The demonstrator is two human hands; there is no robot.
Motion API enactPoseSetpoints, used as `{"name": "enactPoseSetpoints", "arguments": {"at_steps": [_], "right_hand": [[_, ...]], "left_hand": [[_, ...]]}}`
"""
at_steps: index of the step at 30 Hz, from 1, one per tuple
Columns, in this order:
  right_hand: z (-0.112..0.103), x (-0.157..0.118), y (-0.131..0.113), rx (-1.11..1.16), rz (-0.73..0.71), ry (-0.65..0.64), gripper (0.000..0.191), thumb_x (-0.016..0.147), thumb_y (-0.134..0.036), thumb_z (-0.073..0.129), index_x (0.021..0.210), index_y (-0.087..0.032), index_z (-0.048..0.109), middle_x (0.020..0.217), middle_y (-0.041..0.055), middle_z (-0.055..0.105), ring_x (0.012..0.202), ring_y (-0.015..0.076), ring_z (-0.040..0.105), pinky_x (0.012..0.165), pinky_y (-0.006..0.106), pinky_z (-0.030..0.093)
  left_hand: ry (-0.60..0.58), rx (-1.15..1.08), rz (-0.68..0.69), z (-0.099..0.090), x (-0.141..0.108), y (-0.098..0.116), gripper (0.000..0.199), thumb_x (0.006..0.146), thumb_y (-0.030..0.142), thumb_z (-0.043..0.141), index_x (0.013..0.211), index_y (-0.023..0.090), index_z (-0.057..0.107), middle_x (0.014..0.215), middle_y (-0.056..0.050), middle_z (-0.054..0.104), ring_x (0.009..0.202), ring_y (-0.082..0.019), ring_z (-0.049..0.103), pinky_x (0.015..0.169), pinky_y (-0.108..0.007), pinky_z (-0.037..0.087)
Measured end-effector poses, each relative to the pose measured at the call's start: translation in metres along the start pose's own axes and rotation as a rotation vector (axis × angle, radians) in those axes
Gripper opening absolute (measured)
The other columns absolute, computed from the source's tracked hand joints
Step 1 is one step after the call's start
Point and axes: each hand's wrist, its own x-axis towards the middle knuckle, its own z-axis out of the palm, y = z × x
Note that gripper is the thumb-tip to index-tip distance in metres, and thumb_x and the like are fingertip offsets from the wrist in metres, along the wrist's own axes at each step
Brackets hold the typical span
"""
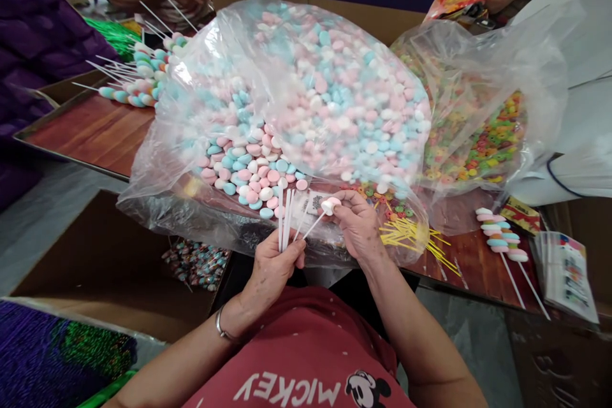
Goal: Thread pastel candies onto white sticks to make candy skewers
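Observation:
My left hand (pixel 278 259) is closed around several thin white sticks (pixel 287 220), which fan upward. One stick leans right, and a white and pink candy (pixel 331 205) sits on its tip. The fingers of my right hand (pixel 356 220) pinch that candy. Just beyond my hands, loose pink, blue and white candies (pixel 258 169) spill from the mouth of a large clear plastic bag (pixel 306 89). Yellow twist ties (pixel 406 233) and small coloured rings (pixel 394 207) lie to the right of my right hand.
Two finished-looking candy skewers (pixel 500 236) and printed packets (pixel 568 274) lie at right, below a bag of coloured rings (pixel 492 134). More skewers (pixel 138 83) are piled at far left. An open cardboard box (pixel 95 268) stands lower left. Other people's hands show beyond the table (pixel 90 131).

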Motion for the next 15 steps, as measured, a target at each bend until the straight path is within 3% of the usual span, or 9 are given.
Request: {"name": "enactPoseSetpoints", "arguments": {"at_steps": [6,12,15], "right_hand": [[-0.003,-0.001,0.005,-0.071,-0.046,-0.034,0.021,0.066,-0.029,0.078,0.081,-0.021,0.066,0.072,-0.0015,0.072,0.061,0.0122,0.065,0.059,0.024,0.053],[-0.013,-0.005,0.012,-0.316,-0.200,-0.122,0.019,0.077,-0.031,0.072,0.094,-0.024,0.071,0.093,-0.0003,0.074,0.086,0.0144,0.068,0.082,0.029,0.053],[-0.012,-0.007,0.014,-0.377,-0.234,-0.124,0.020,0.079,-0.033,0.070,0.097,-0.024,0.071,0.095,0.0006,0.074,0.087,0.0149,0.068,0.084,0.030,0.053]], "left_hand": [[0.019,0.065,0.017,0.000,-0.001,0.004,0.016,0.079,0.030,0.063,0.072,0.017,0.057,0.047,0.007,0.050,0.038,-0.004,0.030,0.038,-0.019,0.022],[0.022,0.090,0.024,-0.001,0.000,0.002,0.017,0.079,0.030,0.063,0.070,0.017,0.057,0.049,0.006,0.050,0.039,-0.005,0.031,0.039,-0.019,0.022],[0.023,0.051,0.038,0.001,0.000,-0.006,0.017,0.080,0.032,0.063,0.074,0.018,0.057,0.050,0.006,0.051,0.040,-0.006,0.033,0.040,-0.019,0.024]]}}
